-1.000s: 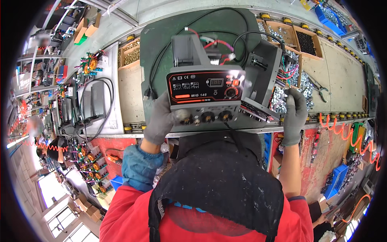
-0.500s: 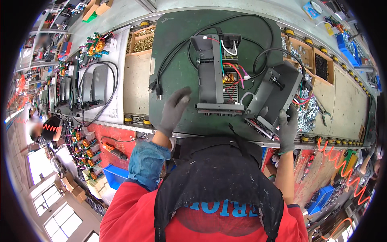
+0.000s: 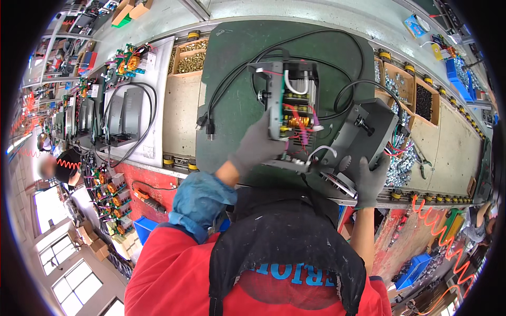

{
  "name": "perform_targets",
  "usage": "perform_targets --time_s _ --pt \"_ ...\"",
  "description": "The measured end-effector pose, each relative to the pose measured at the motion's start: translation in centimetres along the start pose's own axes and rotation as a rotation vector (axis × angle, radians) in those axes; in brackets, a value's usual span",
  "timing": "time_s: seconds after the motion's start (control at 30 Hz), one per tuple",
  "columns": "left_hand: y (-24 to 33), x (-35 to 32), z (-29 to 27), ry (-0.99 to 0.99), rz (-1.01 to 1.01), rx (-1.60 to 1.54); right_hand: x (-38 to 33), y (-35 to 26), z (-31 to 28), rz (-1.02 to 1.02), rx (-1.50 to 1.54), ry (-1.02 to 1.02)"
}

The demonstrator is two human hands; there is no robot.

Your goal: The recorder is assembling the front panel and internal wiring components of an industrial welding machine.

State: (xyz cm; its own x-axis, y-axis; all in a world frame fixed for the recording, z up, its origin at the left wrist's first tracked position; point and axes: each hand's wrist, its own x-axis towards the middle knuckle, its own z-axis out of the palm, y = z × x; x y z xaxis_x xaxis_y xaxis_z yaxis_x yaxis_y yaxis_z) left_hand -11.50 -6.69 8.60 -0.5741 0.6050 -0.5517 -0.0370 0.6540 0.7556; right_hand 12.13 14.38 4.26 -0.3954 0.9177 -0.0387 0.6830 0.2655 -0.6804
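Note:
My gloved left hand (image 3: pixel 258 146) is closed on the near left side of an open dark grey metal chassis (image 3: pixel 275 100). Inside the chassis show a copper coil (image 3: pixel 296 121), red and white wires and a green board edge. To its right stands a second dark grey metal housing (image 3: pixel 363 131), tilted, with a black knob on its face and coloured wires at its right side. My gloved right hand (image 3: pixel 370 181) grips that housing near its lower right edge, thumb and fingers partly hidden. Black power cords (image 3: pixel 232 79) loop over the green mat (image 3: pixel 226 47), their plugs at its left.
Wooden trays of brass fasteners (image 3: pixel 192 62) lie left of the mat; trays of silver nuts (image 3: pixel 395 79) and black screws (image 3: pixel 423 102) lie right. Pliers (image 3: pixel 422 160) rest beside loose silver fasteners (image 3: pixel 401 166). Further left are more grey housings (image 3: pixel 126 113) on a white board.
My left hand has moved right from over the mat onto the chassis, which is now tilted. The right housing has shifted slightly nearer, with my right hand still at it.

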Motion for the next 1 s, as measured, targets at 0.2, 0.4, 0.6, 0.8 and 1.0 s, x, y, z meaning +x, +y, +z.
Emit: perform_targets --time_s 0.2,0.4,0.6,0.8,1.0 --pt "-10.8 0.5 -4.8 0.003 0.116 -0.86 4.0 -3.8 -3.2 0.038 -0.104 -0.021" --pt "-16.6 1.9 -7.9 0.363 0.105 -0.392 0.9 -10.1 0.4 -0.383 -0.523 -0.173" --pt "-19.3 0.7 -7.7 0.616 -0.187 0.268 -2.8 -12.4 7.6 -0.469 -0.634 -0.59" --pt "-17.9 1.2 -3.9 0.558 -0.148 -0.037 -0.7 -8.6 2.0 -0.748 -0.369 -0.173" --pt "-13.9 1.3 2.4 0.463 -0.18 0.023 0.5 -4.1 -0.5 -0.932 -0.575 -0.357"
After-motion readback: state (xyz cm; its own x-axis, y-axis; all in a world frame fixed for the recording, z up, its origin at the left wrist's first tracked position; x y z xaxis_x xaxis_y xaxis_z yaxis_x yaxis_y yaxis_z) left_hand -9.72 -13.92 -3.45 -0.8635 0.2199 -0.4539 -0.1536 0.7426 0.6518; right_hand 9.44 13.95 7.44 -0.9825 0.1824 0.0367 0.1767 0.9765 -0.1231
